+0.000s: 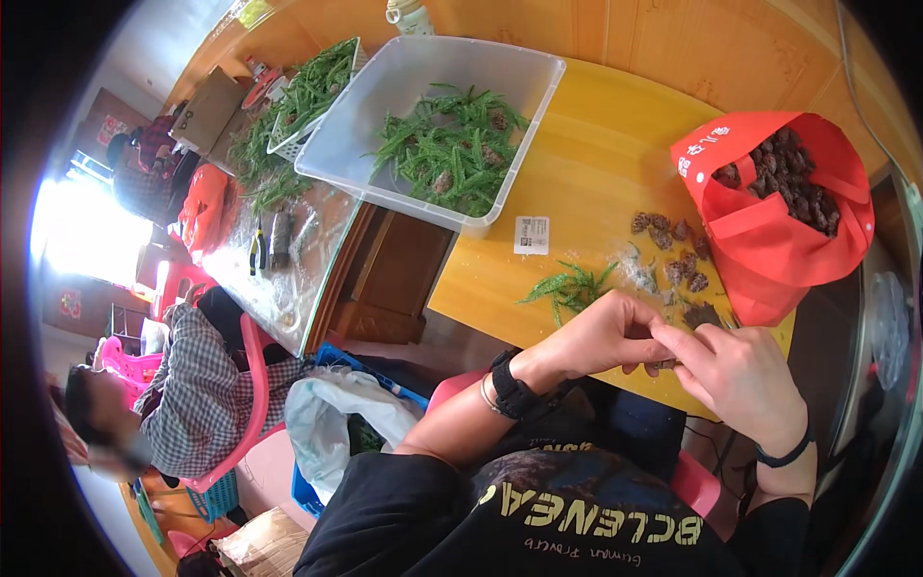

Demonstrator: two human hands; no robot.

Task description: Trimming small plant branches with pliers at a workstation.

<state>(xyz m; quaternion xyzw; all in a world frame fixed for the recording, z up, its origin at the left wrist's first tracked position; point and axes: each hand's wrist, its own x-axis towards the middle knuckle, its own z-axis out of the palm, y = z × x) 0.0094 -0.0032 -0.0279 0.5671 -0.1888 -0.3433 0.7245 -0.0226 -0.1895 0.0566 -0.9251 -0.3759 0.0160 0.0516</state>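
My left hand [625, 332] and my right hand [740, 375] meet at the near edge of the yellow table, fingers pinched together. Between them shows a bit of a brown pine cone [661, 364], mostly hidden by the fingers. Just beyond my left wrist lies a green artificial pine sprig [569, 287]. Several loose pine cones [685, 269] are scattered past the hands, next to whitish crumbs [635, 272]. A red fabric bag [769, 269], full of more brown cones [793, 183], stands at the right.
A clear plastic bin [469, 219] holds green sprigs with cones. Left of it, a white basket [288, 144] overflows with greenery. Pliers [258, 248] lie on the glass-topped table. A white label [531, 236] rests on the yellow table. A seated person [207, 385] in checks is at the left.
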